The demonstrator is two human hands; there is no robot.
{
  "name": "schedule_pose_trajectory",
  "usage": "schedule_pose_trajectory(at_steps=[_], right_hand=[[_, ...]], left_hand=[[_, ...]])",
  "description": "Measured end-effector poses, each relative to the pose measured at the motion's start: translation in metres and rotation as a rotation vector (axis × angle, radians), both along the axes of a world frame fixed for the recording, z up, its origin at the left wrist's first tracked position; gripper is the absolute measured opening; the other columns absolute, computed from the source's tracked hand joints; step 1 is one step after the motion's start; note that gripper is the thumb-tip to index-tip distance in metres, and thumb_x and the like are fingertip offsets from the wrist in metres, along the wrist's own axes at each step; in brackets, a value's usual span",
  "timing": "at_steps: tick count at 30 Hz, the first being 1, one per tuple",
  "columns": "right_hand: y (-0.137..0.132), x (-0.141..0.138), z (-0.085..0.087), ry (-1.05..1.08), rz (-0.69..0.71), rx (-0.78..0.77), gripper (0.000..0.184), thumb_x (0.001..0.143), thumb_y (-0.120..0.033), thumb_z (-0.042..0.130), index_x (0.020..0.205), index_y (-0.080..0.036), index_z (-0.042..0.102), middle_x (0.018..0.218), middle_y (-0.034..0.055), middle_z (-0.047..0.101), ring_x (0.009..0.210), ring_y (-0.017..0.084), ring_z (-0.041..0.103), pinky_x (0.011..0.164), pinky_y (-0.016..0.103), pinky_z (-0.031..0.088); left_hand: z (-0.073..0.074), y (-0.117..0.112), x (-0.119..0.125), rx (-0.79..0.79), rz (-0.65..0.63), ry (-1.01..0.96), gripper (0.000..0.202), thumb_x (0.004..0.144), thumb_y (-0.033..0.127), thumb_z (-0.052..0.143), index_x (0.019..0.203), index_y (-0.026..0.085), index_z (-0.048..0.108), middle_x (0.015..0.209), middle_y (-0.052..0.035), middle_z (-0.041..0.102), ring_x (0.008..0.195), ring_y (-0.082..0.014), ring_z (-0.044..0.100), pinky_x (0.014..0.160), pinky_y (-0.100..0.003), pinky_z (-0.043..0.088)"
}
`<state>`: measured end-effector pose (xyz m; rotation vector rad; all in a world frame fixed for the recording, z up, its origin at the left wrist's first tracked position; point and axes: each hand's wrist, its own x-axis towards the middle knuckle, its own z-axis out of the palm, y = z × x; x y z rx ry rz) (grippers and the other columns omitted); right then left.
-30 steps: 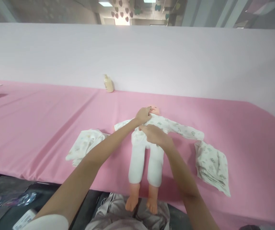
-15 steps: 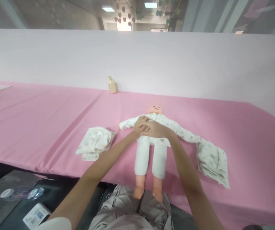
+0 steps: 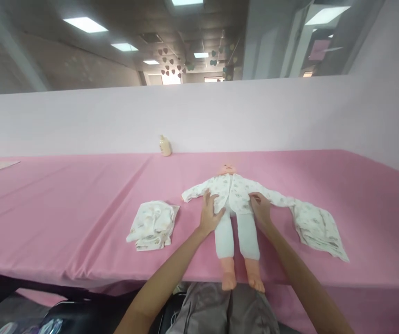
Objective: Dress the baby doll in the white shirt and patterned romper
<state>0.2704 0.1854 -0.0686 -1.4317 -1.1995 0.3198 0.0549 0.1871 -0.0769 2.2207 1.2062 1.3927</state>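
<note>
A baby doll point(image 3: 251, 269) lies on its back, feet toward me, in white leggings point(image 3: 224, 236) and a patterned white baby jacket point(image 3: 239, 190) with a front opening. My left hand point(image 3: 210, 215) rests at the jacket's lower left side, thumb and fingers apart. On the other side, my right hand point(image 3: 262, 209) has its fingertips pinched together at the jacket's side edge. A folded patterned cloth point(image 3: 319, 229) lies to the right, touching the end of the jacket's right-hand sleeve. Left of the doll sits a folded stack of white baby clothes point(image 3: 153, 225).
The pink-covered table point(image 3: 81, 208) runs along a white wall point(image 3: 98, 123) with a window above it. A cream pump bottle point(image 3: 165, 146) stands against the wall. At lower left is a black chair point(image 3: 91, 315) with a plastic bottle point(image 3: 50, 326) on it.
My hands have parted from being together over the doll's chest and now sit at either side of the jacket. The jacket's front opening shows. The camera view has tilted upward.
</note>
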Motion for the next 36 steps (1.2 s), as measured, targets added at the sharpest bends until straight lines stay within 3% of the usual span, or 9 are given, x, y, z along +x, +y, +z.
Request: schedule_pose_trajectory(at_steps=[6,11,15,18,21,24,28,31,36], right_hand=[[-0.008,-0.009,-0.011,-0.035,-0.083,0.066,0.028,0.078,-0.037,0.044,0.085,-0.015,0.06,0.09,0.0092,0.064,0.085,0.019,0.057,0.082,0.033,0.046],[-0.028,-0.024,-0.015,0.0,-0.064,0.068,0.031,0.08,-0.037,0.043,0.097,-0.015,0.056,0.101,0.0109,0.061,0.09,0.018,0.057,0.083,0.033,0.046],[-0.031,-0.029,-0.017,0.014,0.062,0.07,0.04,0.08,-0.041,0.047,0.111,-0.016,0.052,0.115,0.0117,0.056,0.103,0.02,0.053,0.09,0.037,0.043],[-0.029,-0.029,-0.017,-0.11,0.141,0.089,0.048,0.079,-0.044,0.051,0.119,-0.018,0.05,0.127,0.0111,0.047,0.121,0.02,0.04,0.104,0.04,0.031],[-0.03,-0.028,-0.014,-0.202,0.179,0.025,0.054,0.075,-0.045,0.058,0.122,-0.02,0.052,0.136,0.0102,0.037,0.131,0.021,0.029,0.109,0.039,0.024],[-0.033,-0.03,-0.009,-0.176,0.154,-0.004,0.043,0.073,-0.043,0.06,0.11,-0.022,0.062,0.136,0.0082,0.037,0.126,0.021,0.035,0.105,0.036,0.03],[-0.031,-0.029,-0.005,-0.062,0.002,0.071,0.031,0.077,-0.042,0.054,0.089,-0.016,0.066,0.118,0.0101,0.053,0.106,0.02,0.05,0.093,0.033,0.041],[-0.026,-0.016,-0.005,0.105,-0.269,0.06,0.032,0.082,-0.038,0.04,0.094,-0.014,0.059,0.1,0.011,0.059,0.095,0.021,0.054,0.088,0.034,0.042],[-0.027,0.01,-0.003,0.275,-0.684,0.009,0.034,0.081,-0.025,0.029,0.108,-0.016,0.047,0.109,0.0157,0.053,0.101,0.025,0.052,0.085,0.039,0.041]], left_hand=[[0.004,-0.002,-0.001,0.1,0.071,-0.004,0.011,0.082,0.03,0.053,0.081,0.019,0.051,0.12,-0.0121,0.045,0.12,-0.023,0.042,0.101,-0.039,0.036],[0.01,-0.002,-0.007,0.046,0.05,0.04,0.022,0.091,0.033,0.039,0.083,0.019,0.055,0.088,-0.0066,0.058,0.089,-0.0194,0.054,0.084,-0.034,0.043],[0.013,0.0,-0.008,0.01,-0.037,-0.039,0.025,0.092,0.035,0.036,0.086,0.019,0.054,0.082,-0.0039,0.06,0.078,-0.0166,0.055,0.075,-0.029,0.043],[0.013,0.001,-0.004,0.012,-0.033,-0.164,0.024,0.091,0.035,0.038,0.083,0.019,0.054,0.08,-0.0022,0.059,0.075,-0.015,0.054,0.073,-0.027,0.042],[0.011,0.009,-0.003,-0.014,0.092,-0.414,0.021,0.091,0.034,0.037,0.084,0.019,0.052,0.079,-0.0008,0.057,0.074,-0.0136,0.053,0.073,-0.025,0.042],[0.005,0.025,-0.008,-0.101,0.31,-0.681,0.02,0.09,0.033,0.036,0.083,0.019,0.049,0.08,-0.0006,0.054,0.078,-0.0136,0.052,0.075,-0.026,0.042],[-0.002,0.041,-0.022,-0.14,0.552,-0.817,0.011,0.085,0.024,0.042,0.093,0.019,0.047,0.092,-0.0041,0.054,0.088,-0.0156,0.053,0.083,-0.029,0.042],[-0.001,0.037,-0.026,0.019,0.633,-0.614,0.021,0.077,0.013,0.046,0.098,0.018,0.048,0.103,-0.0081,0.053,0.101,-0.0195,0.05,0.092,-0.034,0.038],[0.006,0.011,-0.012,0.025,0.183,-0.26,0.016,0.084,0.021,0.042,0.097,0.02,0.051,0.094,-0.0042,0.058,0.081,-0.0154,0.056,0.074,-0.028,0.045]])
